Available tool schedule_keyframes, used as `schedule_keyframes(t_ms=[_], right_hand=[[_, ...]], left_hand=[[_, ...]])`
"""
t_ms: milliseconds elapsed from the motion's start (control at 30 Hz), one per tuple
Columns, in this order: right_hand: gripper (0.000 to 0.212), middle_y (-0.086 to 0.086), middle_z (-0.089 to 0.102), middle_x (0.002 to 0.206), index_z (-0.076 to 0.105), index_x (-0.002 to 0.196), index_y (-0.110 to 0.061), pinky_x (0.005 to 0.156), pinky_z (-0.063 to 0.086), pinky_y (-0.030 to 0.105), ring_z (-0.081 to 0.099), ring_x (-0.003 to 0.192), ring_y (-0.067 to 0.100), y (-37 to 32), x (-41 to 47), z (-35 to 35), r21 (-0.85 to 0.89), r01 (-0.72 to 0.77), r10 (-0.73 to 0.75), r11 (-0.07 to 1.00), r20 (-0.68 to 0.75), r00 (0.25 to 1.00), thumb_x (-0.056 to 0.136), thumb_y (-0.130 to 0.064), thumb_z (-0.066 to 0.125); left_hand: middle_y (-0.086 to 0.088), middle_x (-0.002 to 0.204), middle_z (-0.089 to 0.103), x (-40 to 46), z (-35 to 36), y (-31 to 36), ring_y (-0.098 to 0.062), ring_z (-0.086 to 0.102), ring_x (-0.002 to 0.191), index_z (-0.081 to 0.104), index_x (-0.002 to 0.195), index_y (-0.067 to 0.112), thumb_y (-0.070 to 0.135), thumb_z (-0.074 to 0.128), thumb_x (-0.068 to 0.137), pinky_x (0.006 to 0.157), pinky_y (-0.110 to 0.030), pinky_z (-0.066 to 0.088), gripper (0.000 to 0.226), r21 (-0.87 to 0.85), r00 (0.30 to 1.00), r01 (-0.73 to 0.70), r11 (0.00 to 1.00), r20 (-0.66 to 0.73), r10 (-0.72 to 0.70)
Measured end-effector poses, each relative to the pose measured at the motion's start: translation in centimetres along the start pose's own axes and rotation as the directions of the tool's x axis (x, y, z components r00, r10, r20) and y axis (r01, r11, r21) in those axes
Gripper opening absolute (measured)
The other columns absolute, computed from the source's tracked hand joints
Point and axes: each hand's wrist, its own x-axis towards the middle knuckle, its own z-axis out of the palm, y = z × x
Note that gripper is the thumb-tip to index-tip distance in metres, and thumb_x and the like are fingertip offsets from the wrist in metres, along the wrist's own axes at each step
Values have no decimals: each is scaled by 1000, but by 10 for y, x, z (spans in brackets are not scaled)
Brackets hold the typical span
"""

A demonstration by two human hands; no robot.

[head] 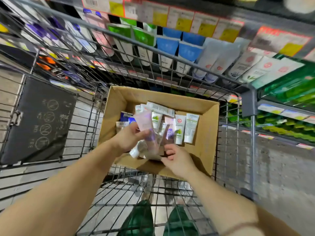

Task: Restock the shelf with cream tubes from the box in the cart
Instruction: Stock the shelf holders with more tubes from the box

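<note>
Here the left hand (127,138) grips a pink tube (146,124) (over the box (207,133)).

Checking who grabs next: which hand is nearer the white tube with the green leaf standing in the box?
Right. The right hand sits just below the white tube with the green leaf; the left hand, gripping a pink tube, is farther left.
</note>
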Motion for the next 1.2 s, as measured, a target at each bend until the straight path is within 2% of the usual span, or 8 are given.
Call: schedule_keyframes(t_ms=[167,333,533,667,867,1033,1100,1200], right_hand=[[39,3,65,117,60,126,-16,73,45,27,61,99,23,22,36,13,-78,-295,275,952,-205,939,92,-37,58],[47,5,67,95,64,104,-10,59,44,30,60,77,24,15,70,35,202,-447,487,872,-255,835,80,-50,70],[48,5,68,93,66,104,-9,57,48,29,62,75,24,15,71,26,229,-483,531,845,-268,803,72,-44,77],[65,10,63,120,56,126,-9,71,43,30,56,92,24,5,46,13,244,-452,495,858,-157,855,73,-36,81],[55,8,64,116,57,128,-11,73,45,31,57,92,22,-18,0,-19,268,-318,338,909,-28,941,81,-33,75],[45,4,64,112,55,115,-20,74,49,33,62,96,22,-48,-53,-62,350,-157,212,923,-124,969,77,-19,79],[54,4,65,114,55,117,-19,68,49,30,63,95,22,-64,-73,-84,328,-65,137,942,-204,969,71,-22,82],[65,1,66,116,54,123,-16,85,53,36,64,102,20,-86,-106,-124,327,79,18,942,-286,958,67,-26,85]], left_hand=[[-5,107,71,6,-25,-29,-23,67,101,60,111,17,43,60,91,94,-45,52,34,-117,983,57,992,-170,-76],[-13,112,68,12,-30,-42,-41,61,110,59,107,20,36,55,97,97,-59,48,19,-233,967,90,968,-214,-142],[-9,110,68,11,-26,-37,-30,65,104,57,115,15,37,54,98,96,-55,51,28,-226,969,118,967,-186,-162],[-12,107,69,3,-22,-17,-40,64,105,59,110,17,46,55,93,93,-60,50,33,-184,980,106,977,-145,-134],[-16,107,68,-20,-23,33,-29,62,86,59,107,16,39,55,96,80,-44,52,25,-162,986,46,986,-152,-71],[-16,87,60,-52,-31,95,-20,49,68,57,109,-3,35,78,59,56,-28,40,66,-243,997,38,969,-54,-53],[-14,88,62,-65,-28,127,-17,53,66,59,109,-2,16,76,75,57,-24,40,41,-250,1000,-8,968,-19,3],[-15,91,65,-81,-16,177,-21,59,72,64,101,4,2,64,87,63,-24,46,14,-268,994,-99,958,15,108]])
